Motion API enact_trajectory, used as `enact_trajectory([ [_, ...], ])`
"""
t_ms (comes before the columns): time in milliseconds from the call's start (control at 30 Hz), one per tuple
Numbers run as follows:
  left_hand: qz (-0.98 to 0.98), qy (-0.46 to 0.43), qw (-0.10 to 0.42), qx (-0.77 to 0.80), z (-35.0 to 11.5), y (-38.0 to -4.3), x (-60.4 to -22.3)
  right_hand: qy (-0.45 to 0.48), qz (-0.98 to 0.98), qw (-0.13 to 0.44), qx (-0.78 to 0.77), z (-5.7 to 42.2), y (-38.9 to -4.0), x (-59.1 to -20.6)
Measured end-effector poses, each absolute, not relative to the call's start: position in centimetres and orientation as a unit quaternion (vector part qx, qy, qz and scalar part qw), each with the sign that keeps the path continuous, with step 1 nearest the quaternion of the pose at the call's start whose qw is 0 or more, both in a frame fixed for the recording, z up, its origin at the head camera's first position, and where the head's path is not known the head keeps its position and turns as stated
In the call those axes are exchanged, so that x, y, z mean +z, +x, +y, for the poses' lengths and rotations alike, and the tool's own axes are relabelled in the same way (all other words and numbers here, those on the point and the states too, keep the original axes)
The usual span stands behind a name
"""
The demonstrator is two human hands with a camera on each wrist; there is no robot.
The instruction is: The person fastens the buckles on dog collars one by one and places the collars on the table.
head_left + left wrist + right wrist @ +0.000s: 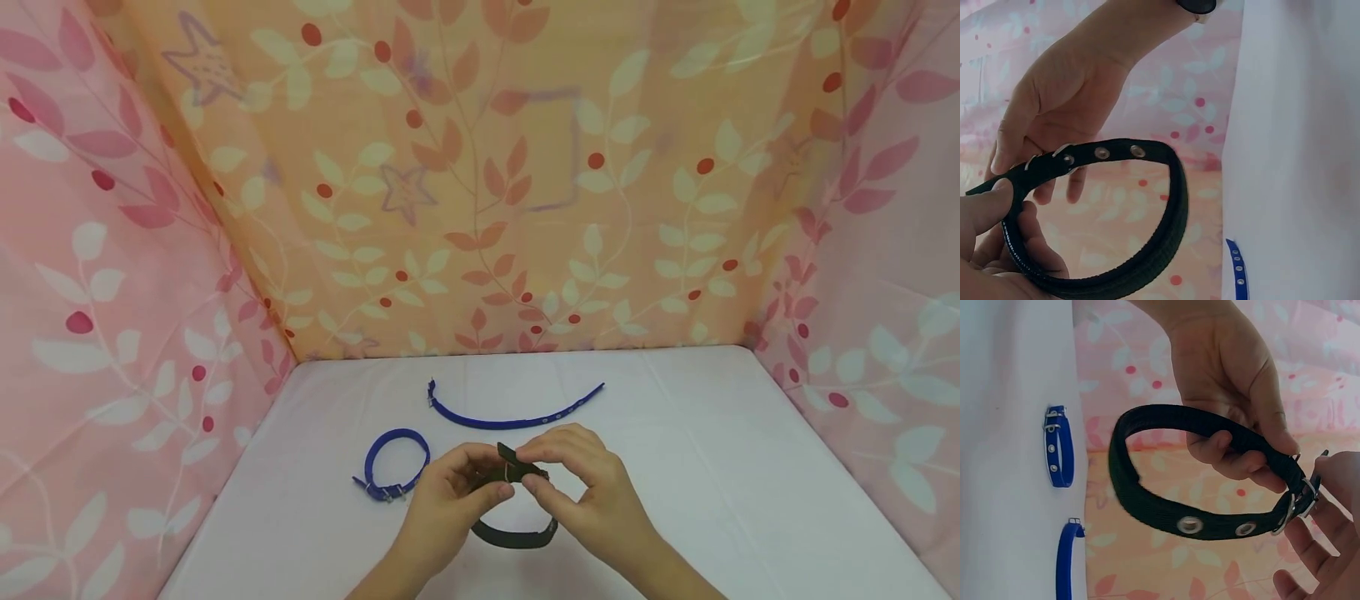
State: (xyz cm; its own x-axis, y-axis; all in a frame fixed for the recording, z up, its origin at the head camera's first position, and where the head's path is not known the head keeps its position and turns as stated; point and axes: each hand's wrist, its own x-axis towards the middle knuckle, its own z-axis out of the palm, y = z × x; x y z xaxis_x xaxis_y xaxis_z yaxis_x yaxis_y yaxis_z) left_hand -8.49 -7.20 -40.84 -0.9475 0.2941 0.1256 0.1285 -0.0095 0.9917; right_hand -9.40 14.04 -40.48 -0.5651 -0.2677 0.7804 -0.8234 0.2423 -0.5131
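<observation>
A dark green dog collar (513,540), fastened into a loop, is held up between both hands. My left hand (442,500) pinches its band near the buckle, thumb on one side and fingers curled behind. At the buckle (1310,497), my right hand (596,492) pinches the collar by the strap's short end. Metal eyelets (1102,153) line the band in both wrist views. To the left of the hands lies a blue collar (369,458) buckled into a ring. Another blue collar (495,425) is unbuckled and stretched in a curve behind them.
All of this is on or over a white-covered table (712,467). Floral cloth walls stand at the back (480,208), left (112,292) and right (885,275). The ringed blue collar is close beside the left hand.
</observation>
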Motion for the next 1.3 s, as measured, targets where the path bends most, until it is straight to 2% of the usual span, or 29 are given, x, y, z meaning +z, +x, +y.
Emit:
enact_trajectory([
  [267, 0.706, 0.195, 0.043, 0.679, -7.0, -8.3, -41.2, 0.376, -0.731, 0.305, 0.482, 13.9, -9.4, -40.1],
  [500, 0.716, 0.159, 0.022, 0.679, -6.7, -8.2, -40.9, 0.367, -0.737, 0.309, 0.476, 14.2, -9.5, -40.1],
  [733, 0.719, 0.166, -0.018, 0.675, -7.1, -8.1, -40.9, 0.369, -0.748, 0.318, 0.452, 14.7, -9.8, -40.1],
  [1300, 0.713, 0.177, -0.020, 0.678, -7.4, -7.9, -40.6, 0.408, -0.778, 0.243, 0.411, 15.4, -9.9, -39.8],
])
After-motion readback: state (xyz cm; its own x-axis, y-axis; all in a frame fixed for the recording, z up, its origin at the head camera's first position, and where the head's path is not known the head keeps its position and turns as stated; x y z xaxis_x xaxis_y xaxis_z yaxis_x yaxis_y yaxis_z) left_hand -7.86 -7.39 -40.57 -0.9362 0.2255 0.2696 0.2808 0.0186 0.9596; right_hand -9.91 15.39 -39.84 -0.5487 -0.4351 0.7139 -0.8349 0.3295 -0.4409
